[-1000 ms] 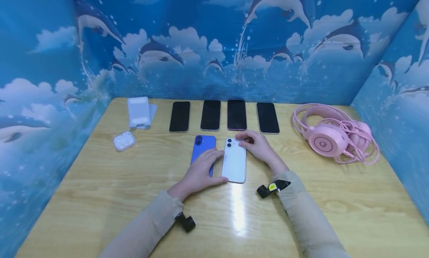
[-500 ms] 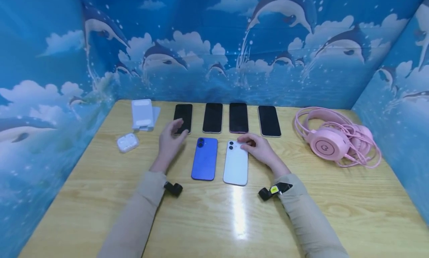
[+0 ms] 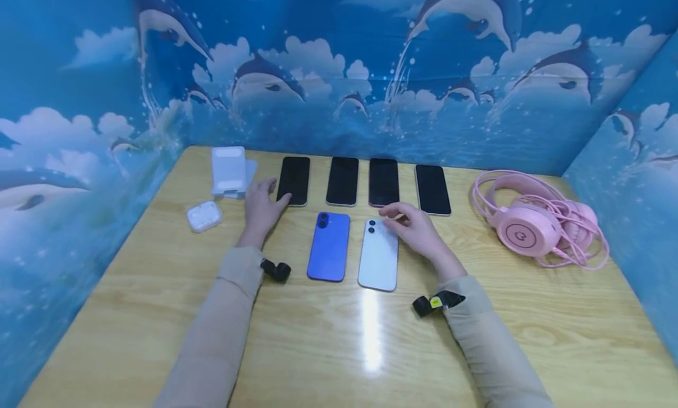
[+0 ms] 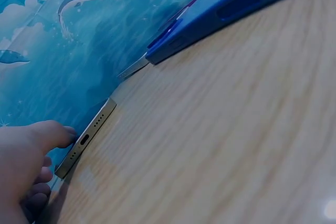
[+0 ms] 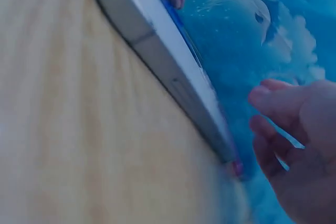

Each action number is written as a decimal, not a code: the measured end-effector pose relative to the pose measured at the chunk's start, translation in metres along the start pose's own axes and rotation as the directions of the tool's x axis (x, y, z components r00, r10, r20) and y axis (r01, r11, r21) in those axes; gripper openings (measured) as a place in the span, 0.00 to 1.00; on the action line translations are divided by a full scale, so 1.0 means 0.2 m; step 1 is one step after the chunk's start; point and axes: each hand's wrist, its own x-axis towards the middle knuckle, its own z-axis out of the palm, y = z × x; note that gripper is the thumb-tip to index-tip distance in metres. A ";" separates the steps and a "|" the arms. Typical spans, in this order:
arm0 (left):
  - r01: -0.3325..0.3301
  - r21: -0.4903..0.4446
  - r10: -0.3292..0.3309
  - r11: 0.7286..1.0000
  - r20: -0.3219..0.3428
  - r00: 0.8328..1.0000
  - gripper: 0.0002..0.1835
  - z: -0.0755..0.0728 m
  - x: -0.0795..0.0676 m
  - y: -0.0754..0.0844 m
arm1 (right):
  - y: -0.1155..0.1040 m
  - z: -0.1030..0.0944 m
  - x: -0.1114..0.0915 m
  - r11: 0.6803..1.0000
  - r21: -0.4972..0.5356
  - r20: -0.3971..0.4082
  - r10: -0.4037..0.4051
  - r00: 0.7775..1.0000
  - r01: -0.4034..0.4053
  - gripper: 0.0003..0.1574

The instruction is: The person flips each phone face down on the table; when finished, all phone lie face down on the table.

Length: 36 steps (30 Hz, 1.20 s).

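Observation:
In the head view my left hand (image 3: pixel 262 206) is at the leftmost dark-screened smartphone (image 3: pixel 294 181) of the back row. Its thumb lies at the phone's lower left corner, and the other fingers curl by the left edge. The left wrist view shows the thumb over the end of this phone (image 4: pixel 86 139) with the charging port. My right hand (image 3: pixel 418 231) is just over the upper right corner of a white smartphone (image 3: pixel 378 261), lying back up. In the right wrist view its relaxed fingers are apart from the phone (image 5: pixel 163 61). A blue smartphone (image 3: pixel 328 249) lies beside the white one.
Three more dark-screened smartphones (image 3: pixel 342 181) continue the back row. Pink headphones (image 3: pixel 529 225) with a coiled cable lie at the right. A white flat box (image 3: pixel 229 168) and a small white case (image 3: pixel 204 216) sit at the left. Dolphin-printed curtains (image 3: pixel 328 60) enclose the wooden table (image 3: pixel 296 343).
My left hand has left the blue and white phones and gone left and back to the leftmost dark phone. My right hand has lifted slightly off the white phone's corner.

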 end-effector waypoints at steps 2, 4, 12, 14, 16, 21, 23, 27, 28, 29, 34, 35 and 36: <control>-0.014 0.025 0.014 1.000 0.005 1.000 0.32 0.01 0.00 0.00 | -0.08 0.01 0.04 1.000 -0.015 0.045 -0.008 0.999 0.008 0.17; -0.018 0.037 0.018 0.999 0.003 1.000 0.31 0.02 0.00 0.00 | -0.16 0.04 0.10 1.000 -0.029 0.117 0.001 0.993 0.003 0.19; -0.011 0.052 0.011 0.999 0.006 1.000 0.30 0.00 0.01 0.01 | -0.31 0.37 0.46 0.987 0.045 0.257 0.138 0.957 -0.154 0.28; -0.008 0.055 0.007 0.998 0.012 1.000 0.30 0.00 0.00 0.01 | -0.32 0.44 0.52 0.975 0.049 0.227 0.201 0.953 -0.217 0.30; -0.007 0.058 0.006 0.998 0.017 1.000 0.29 0.01 -0.01 0.01 | -0.33 0.50 0.56 0.969 -0.004 0.193 0.244 0.950 -0.248 0.29; -0.003 0.056 0.002 0.998 0.012 1.000 0.28 0.00 -0.02 0.02 | -0.37 0.57 0.58 0.950 -0.249 0.184 0.238 0.954 -0.189 0.18; 0.007 0.053 -0.008 0.999 0.021 1.000 0.27 0.01 -0.02 0.01 | -0.38 0.58 0.57 0.934 -0.319 0.189 0.231 0.955 -0.163 0.17; 0.028 0.022 -0.029 0.999 0.048 0.998 0.26 0.02 -0.02 0.02 | -0.37 0.60 0.55 0.927 -0.325 0.129 0.241 0.962 -0.188 0.23; 0.028 0.015 -0.029 0.999 0.050 0.998 0.26 0.01 -0.02 0.03 | -0.36 0.60 0.56 0.933 -0.301 0.110 0.240 0.965 -0.198 0.27; 0.029 0.008 -0.030 1.000 0.049 0.998 0.26 0.01 -0.02 0.03 | -0.36 0.60 0.56 0.941 -0.266 0.090 0.240 0.966 -0.209 0.30; 0.044 -0.004 -0.043 0.999 0.046 0.998 0.25 -0.02 -0.01 0.03 | -0.32 0.61 0.59 0.968 -0.098 0.039 0.234 0.972 -0.229 0.39; 0.044 -0.004 -0.044 0.999 0.048 0.998 0.25 -0.02 -0.01 0.03 | -0.32 0.62 0.59 0.968 -0.054 0.037 0.245 0.969 -0.243 0.39; 0.046 -0.004 -0.046 0.999 0.052 0.998 0.25 -0.02 -0.01 0.02 | -0.31 0.62 0.60 0.966 -0.006 0.039 0.258 0.965 -0.258 0.40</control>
